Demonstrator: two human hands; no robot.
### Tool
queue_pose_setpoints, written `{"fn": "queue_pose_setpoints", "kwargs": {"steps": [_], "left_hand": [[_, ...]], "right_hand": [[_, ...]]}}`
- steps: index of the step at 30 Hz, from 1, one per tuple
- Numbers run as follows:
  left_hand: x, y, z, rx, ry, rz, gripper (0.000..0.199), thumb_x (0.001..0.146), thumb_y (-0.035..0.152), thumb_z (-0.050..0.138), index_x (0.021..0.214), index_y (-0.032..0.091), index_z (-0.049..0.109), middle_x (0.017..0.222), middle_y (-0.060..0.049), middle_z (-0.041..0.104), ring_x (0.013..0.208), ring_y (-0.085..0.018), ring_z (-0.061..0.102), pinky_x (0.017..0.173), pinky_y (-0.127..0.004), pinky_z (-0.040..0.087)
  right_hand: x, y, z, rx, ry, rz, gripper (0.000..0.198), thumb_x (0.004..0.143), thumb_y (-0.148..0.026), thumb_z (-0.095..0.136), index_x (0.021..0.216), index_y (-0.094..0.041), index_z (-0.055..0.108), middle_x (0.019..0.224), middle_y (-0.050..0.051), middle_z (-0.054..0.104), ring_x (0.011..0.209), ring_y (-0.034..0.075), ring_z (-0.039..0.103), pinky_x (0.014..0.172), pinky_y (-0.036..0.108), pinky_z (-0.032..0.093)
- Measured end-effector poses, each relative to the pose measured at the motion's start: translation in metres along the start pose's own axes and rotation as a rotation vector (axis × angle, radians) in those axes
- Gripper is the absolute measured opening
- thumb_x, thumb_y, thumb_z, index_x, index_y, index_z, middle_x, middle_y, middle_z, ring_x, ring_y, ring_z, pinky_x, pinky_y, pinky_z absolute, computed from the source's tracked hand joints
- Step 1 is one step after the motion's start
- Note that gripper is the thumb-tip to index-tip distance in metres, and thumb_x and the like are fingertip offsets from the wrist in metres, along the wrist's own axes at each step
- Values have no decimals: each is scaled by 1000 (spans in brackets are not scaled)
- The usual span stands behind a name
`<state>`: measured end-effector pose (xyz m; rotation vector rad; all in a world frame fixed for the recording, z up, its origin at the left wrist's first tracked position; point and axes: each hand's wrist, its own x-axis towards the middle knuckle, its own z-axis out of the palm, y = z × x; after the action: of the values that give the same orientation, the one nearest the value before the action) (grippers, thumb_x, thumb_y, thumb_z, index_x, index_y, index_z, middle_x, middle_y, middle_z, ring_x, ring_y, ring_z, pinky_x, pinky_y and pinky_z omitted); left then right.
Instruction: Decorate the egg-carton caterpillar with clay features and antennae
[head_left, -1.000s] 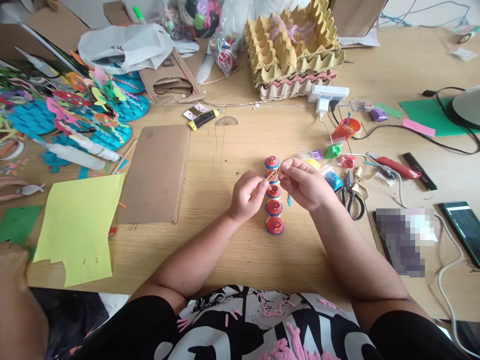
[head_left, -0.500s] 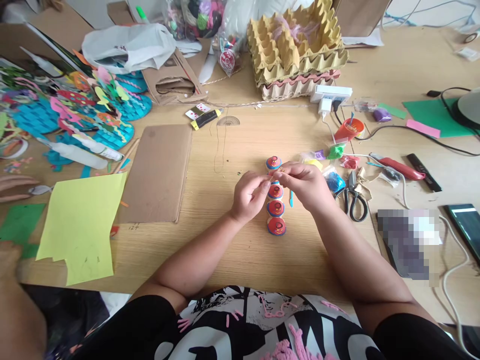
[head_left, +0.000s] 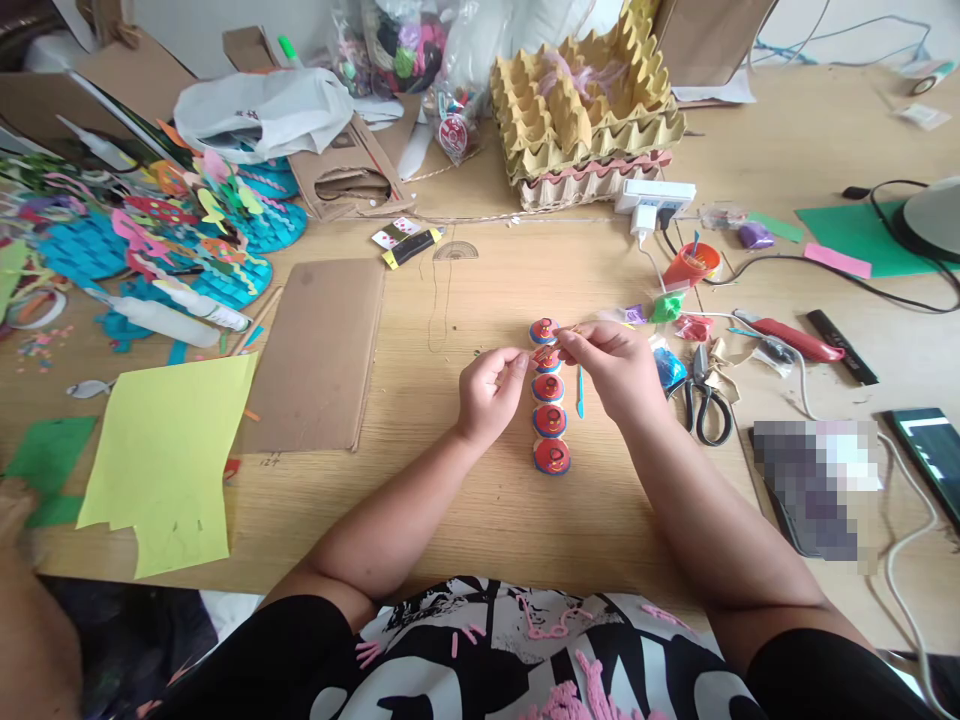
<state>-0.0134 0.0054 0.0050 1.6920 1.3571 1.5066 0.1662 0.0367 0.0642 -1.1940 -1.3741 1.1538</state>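
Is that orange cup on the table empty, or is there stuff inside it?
Not empty. The orange cup has something in it: a thin blue piece pokes up past its rim.

No wording legible. White bag (head_left: 262,112), upper left: print too small. Shirt (head_left: 450,655), bottom edge: lettering cut off. Tabletop (head_left: 435,505), left of centre: figures (head_left: 271,461) faint.

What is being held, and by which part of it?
Thin orange strands, pinched by the left hand; the right hand seems to pinch some too. Which part is too small to tell.
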Motion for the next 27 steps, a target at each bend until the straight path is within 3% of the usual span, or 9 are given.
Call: {"fn": "queue_pose_setpoints", "kwargs": {"steps": [3, 7, 11, 15, 20, 24, 27], "left_hand": [[2, -4, 1, 138, 51, 119, 26, 105, 38, 59, 96, 19, 75, 86, -5, 79, 77, -15, 68, 75, -29, 51], [4, -2, 0, 255, 39, 267, 20, 103, 31, 61, 90, 20, 71, 80, -3, 74, 75, -16, 63, 76, -31, 49], [2, 2, -1, 216, 93, 308, 15, 102, 29, 64, 91, 21, 70, 81, -3, 74, 75, -15, 62, 74, -31, 49], [2, 2, -3, 103, 112, 312, 10, 101, 28, 67, 96, 21, 72, 85, -2, 75, 78, -14, 64, 74, -30, 50], [1, 0, -4, -39, 67, 262, 13, 101, 33, 69, 97, 22, 73, 90, -3, 76, 85, -15, 66, 76, -29, 51], [0, -2, -3, -89, 77, 142, 24, 104, 43, 62, 110, 22, 73, 100, -5, 75, 91, -17, 68, 82, -31, 53], [0, 1, -3, -139, -9, 97, 30, 105, 48, 59, 108, 21, 72, 100, -7, 75, 91, -17, 68, 83, -31, 54]], "right_hand": [[-3, -9, -5, -222, 97, -253, 26, 94, -47, 74, 86, -23, 81, 88, 8, 80, 81, 22, 69, 76, 38, 56], [-11, -20, -10, -667, -137, -614, 18, 101, -30, 65, 101, -26, 83, 107, 10, 82, 98, 27, 70, 94, 46, 55], [-14, -15, -7, -922, -267, -694, 23, 103, -22, 60, 110, -24, 82, 110, 12, 81, 99, 27, 68, 85, 42, 54], [-14, -10, -2, -895, -243, -722, 25, 104, -22, 59, 111, -23, 83, 108, 12, 82, 98, 27, 70, 87, 42, 56], [-16, -10, 5, -671, -185, -594, 22, 101, -27, 63, 100, -24, 84, 98, 9, 83, 90, 25, 73, 87, 41, 56], [-13, -8, 6, -288, -93, -246, 18, 92, -39, 76, 87, -23, 83, 82, 6, 79, 76, 21, 69, 75, 36, 54], [-6, -7, 5, 118, -66, -7, 28, 81, -50, 86, 76, -23, 79, 73, 3, 75, 69, 17, 64, 70, 32, 53]]}}
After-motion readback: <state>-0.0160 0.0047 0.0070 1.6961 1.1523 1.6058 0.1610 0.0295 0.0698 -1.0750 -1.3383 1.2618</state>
